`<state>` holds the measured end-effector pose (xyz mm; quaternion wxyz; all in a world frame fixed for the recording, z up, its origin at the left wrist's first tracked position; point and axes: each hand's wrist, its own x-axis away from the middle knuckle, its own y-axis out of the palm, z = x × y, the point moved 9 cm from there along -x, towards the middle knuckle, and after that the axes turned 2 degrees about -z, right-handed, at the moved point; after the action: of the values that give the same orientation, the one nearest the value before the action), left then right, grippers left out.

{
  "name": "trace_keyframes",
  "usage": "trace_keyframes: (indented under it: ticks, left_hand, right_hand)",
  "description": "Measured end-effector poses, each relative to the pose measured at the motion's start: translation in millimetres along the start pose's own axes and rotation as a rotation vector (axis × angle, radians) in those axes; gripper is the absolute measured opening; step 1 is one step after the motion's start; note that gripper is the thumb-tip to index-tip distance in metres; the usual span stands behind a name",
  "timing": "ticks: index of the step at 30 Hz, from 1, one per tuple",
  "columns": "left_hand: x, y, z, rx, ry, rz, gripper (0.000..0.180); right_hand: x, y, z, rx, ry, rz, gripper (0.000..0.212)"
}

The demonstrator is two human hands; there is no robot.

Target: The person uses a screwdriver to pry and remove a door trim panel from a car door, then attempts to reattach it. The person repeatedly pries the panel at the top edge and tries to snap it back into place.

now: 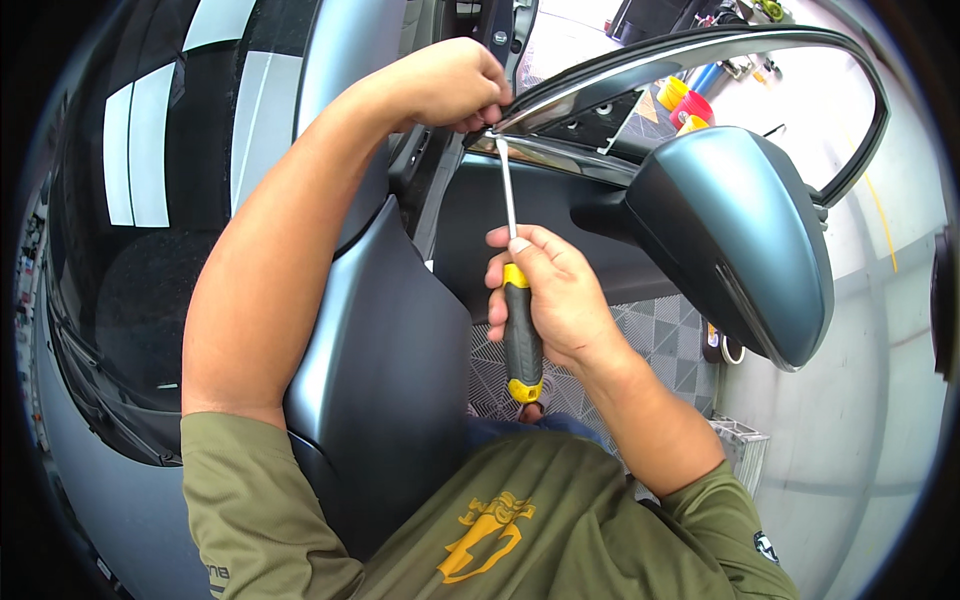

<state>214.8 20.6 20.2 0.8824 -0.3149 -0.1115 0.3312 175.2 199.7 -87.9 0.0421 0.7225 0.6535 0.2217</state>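
A screwdriver (521, 335) with a black and yellow handle is gripped in my right hand (562, 290), its shaft pointing up and away from me. Its tip meets the front lower corner of the open car door's window frame, by the end of a shiny trim strip (570, 157). My left hand (450, 85) is at that same corner, just beyond the tip, with its fingers curled and pinched together. What lies between those fingertips is hidden. The blue-grey side mirror (745, 235) stands out from the door (535, 220) to the right of my hands.
The car's fender (395, 370) and windshield (130, 300) lie to my left. Above the door arches the black-edged window frame (700, 48). Yellow and red buckets (690, 108) stand beyond the door, on the far side. Patterned grey floor tiles (650, 340) show below it.
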Motion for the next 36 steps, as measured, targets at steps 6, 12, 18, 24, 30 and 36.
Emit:
trace_keyframes:
  ticks: [6,12,18,24,30,36]
  left_hand:
    - [6.9,4.0,5.2,0.062,0.051,-0.017,0.023]
    - [7.1,9.6,26.4,-0.278,0.213,0.053,0.023]
    - [10.4,15.9,32.3,-0.347,0.200,0.115,0.028]
    - [0.4,22.1,30.9,-0.387,0.178,0.122,0.024]
    - [-1.0,23.1,23.8,-0.343,0.153,0.144,0.027]
    - [-0.2,26.2,30.7,-0.371,0.211,0.249,0.029]
  right_hand:
    - [0.8,-0.5,-3.4,0.034,0.052,-0.007,0.026]
    - [5.1,-46.3,-8.5,0.089,-0.030,0.124,0.029]
    - [-8.8,-55.9,-15.4,0.452,-0.104,0.173,0.031]
    - [-0.1,-61.7,-53.3,1.037,-0.609,0.305,0.015]
    - [-0.6,-59.1,-54.1,0.940,-0.407,0.143,0.025]
    - [-10.5,-68.6,-42.3,0.818,-0.198,0.074,0.030]
